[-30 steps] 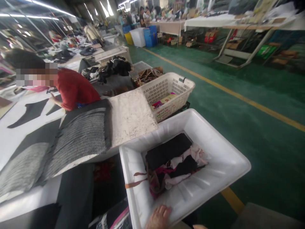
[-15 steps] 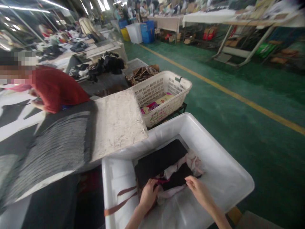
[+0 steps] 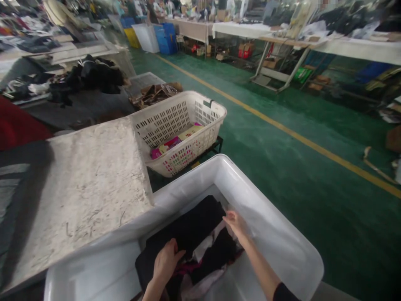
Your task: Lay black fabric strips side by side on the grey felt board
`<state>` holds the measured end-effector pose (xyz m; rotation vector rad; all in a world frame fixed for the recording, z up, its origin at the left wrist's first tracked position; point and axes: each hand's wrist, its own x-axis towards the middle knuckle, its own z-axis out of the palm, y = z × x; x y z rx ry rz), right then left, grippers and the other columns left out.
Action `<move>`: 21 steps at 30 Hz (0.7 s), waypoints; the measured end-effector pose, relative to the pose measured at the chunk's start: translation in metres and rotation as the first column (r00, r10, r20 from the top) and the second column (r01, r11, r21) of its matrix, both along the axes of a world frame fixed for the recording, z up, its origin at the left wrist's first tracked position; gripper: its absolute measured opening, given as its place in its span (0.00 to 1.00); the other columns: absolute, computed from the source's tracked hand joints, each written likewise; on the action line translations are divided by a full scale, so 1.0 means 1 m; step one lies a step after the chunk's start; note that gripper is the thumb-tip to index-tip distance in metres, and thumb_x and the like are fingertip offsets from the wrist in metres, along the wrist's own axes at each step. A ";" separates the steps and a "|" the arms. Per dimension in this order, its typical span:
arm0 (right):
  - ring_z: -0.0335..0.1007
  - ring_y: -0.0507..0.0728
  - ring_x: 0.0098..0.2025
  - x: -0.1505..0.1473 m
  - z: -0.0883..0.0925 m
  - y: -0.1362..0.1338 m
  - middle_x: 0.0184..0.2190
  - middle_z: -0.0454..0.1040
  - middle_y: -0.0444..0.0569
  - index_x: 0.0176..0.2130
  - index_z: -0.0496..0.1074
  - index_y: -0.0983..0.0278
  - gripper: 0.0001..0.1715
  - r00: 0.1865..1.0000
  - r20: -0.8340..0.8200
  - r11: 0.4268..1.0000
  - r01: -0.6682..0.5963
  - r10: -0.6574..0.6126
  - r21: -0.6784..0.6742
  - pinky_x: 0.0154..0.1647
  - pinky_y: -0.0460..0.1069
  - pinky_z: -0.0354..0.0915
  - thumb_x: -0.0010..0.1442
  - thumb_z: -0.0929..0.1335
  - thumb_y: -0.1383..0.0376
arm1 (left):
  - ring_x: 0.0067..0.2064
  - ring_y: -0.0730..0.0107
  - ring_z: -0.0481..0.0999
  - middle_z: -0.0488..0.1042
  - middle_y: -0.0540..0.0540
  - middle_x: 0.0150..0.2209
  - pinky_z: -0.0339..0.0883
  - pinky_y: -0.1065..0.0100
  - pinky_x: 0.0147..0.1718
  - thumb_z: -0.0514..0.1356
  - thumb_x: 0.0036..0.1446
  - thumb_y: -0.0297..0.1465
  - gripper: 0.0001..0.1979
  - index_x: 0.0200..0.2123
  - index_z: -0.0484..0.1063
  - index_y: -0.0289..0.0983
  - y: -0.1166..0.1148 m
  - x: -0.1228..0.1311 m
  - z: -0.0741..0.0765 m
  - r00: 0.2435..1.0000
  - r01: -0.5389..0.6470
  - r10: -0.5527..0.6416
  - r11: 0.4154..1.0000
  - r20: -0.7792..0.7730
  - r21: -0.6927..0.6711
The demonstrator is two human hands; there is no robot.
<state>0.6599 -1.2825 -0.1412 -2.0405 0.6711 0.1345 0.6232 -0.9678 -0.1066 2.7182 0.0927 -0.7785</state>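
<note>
A stack of black fabric (image 3: 188, 223) lies in a large white plastic tub (image 3: 269, 217). My left hand (image 3: 166, 259) is closed at its near edge, thumb and fingers pinching the cloth. At the right end of the same fabric, my right hand (image 3: 235, 225) has its fingertips closed on the corner. Between and below my hands is a strip of pale pink cloth (image 3: 206, 246). Another black piece (image 3: 216, 257) lies beside it, and a bit of magenta cloth (image 3: 189, 267) shows near my left hand.
A worn white board (image 3: 94, 179) adjoins the tub's left side. Beyond the tub stands a white slotted basket (image 3: 200, 138) holding colourful packets. Dark cloth (image 3: 94, 77) is heaped at the back left. A red sleeve (image 3: 21, 125) shows at the left edge.
My view has swung right. My right hand has moved up to the far right corner of the black fabric, and my left hand has shifted onto its near edge. The fabric now covers more pink cloth.
</note>
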 end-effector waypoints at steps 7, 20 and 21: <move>0.73 0.63 0.45 0.015 -0.004 0.015 0.39 0.78 0.53 0.45 0.74 0.66 0.23 0.989 -0.062 0.984 -0.138 0.131 -0.117 0.48 0.53 0.65 0.51 0.71 0.57 | 0.33 0.69 0.73 0.72 0.50 0.32 0.56 0.70 0.31 0.59 0.58 0.35 0.08 0.33 0.63 0.39 -0.001 0.004 -0.002 0.998 0.048 -0.046 0.998 -0.048 0.038; 0.71 0.64 0.48 0.019 0.010 0.024 0.42 0.75 0.54 0.42 0.71 0.63 0.15 0.985 -0.116 0.943 -0.155 0.125 -0.296 0.47 0.53 0.62 0.54 0.71 0.61 | 0.34 0.67 0.73 0.71 0.49 0.32 0.55 0.69 0.32 0.59 0.57 0.33 0.07 0.33 0.63 0.39 -0.001 0.003 -0.004 0.998 0.042 -0.040 0.998 -0.045 0.045; 0.72 0.64 0.46 0.019 0.010 0.023 0.41 0.75 0.53 0.41 0.71 0.63 0.15 0.986 -0.114 0.944 -0.150 0.121 -0.295 0.46 0.54 0.63 0.53 0.71 0.61 | 0.34 0.67 0.73 0.71 0.49 0.32 0.55 0.69 0.32 0.59 0.57 0.33 0.06 0.33 0.63 0.39 -0.001 0.003 -0.004 0.998 0.040 -0.038 0.998 -0.045 0.045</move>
